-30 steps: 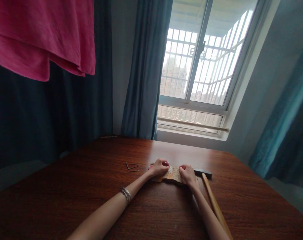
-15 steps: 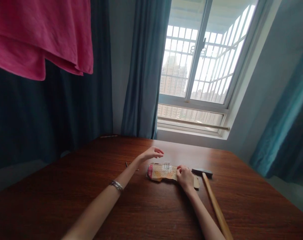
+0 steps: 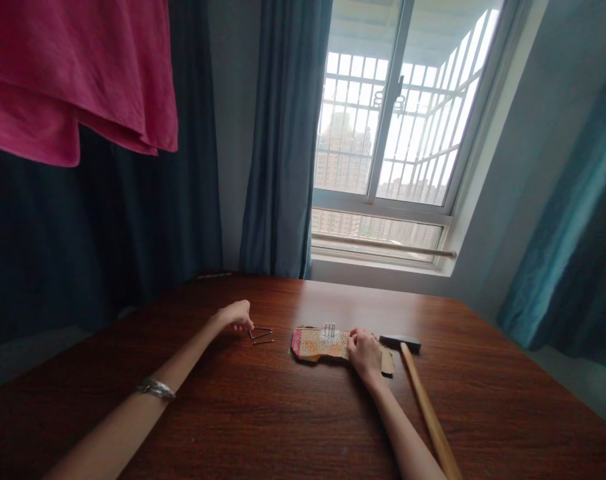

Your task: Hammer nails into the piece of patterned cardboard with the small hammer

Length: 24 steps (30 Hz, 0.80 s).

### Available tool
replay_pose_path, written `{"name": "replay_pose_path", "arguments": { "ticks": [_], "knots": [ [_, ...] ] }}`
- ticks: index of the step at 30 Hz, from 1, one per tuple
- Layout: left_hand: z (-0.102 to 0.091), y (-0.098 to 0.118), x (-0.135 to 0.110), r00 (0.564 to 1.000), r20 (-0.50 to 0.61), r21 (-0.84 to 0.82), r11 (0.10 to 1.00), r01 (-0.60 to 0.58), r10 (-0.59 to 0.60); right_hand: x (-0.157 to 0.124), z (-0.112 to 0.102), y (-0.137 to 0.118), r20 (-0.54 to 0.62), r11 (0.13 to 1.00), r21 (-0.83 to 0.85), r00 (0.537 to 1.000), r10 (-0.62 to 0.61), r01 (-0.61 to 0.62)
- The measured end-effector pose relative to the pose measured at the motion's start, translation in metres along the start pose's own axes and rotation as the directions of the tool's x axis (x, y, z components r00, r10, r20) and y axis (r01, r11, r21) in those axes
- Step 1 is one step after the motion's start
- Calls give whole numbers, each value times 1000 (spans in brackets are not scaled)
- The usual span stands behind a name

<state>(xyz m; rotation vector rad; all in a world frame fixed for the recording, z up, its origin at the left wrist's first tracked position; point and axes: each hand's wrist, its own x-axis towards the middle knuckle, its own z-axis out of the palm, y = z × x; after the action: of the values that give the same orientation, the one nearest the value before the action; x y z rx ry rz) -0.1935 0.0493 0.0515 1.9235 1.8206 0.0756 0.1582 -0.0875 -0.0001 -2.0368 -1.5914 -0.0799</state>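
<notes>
Loose nails [image 3: 263,343] lie, in the head view, on the brown counter [image 3: 283,420], left of a patterned cardboard piece [image 3: 310,346] in which a short row of upright nails [image 3: 329,330] stands. Left hand [image 3: 239,316] is at the loose nails, fingertips drawn together, grip undeterminable; right hand [image 3: 365,355] rests curled on the cardboard, grip likewise undeterminable, with a wooden-handled hammer [image 3: 427,405] just beside.
</notes>
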Motion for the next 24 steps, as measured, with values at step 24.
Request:
{"name": "replay_pose_path", "arguments": {
  "ticks": [24],
  "knots": [
    [-10,26,-18,972,-195,53,991,-120,128,1,-7,-1,8,997,70,1000,27,-27]
  ]
}}
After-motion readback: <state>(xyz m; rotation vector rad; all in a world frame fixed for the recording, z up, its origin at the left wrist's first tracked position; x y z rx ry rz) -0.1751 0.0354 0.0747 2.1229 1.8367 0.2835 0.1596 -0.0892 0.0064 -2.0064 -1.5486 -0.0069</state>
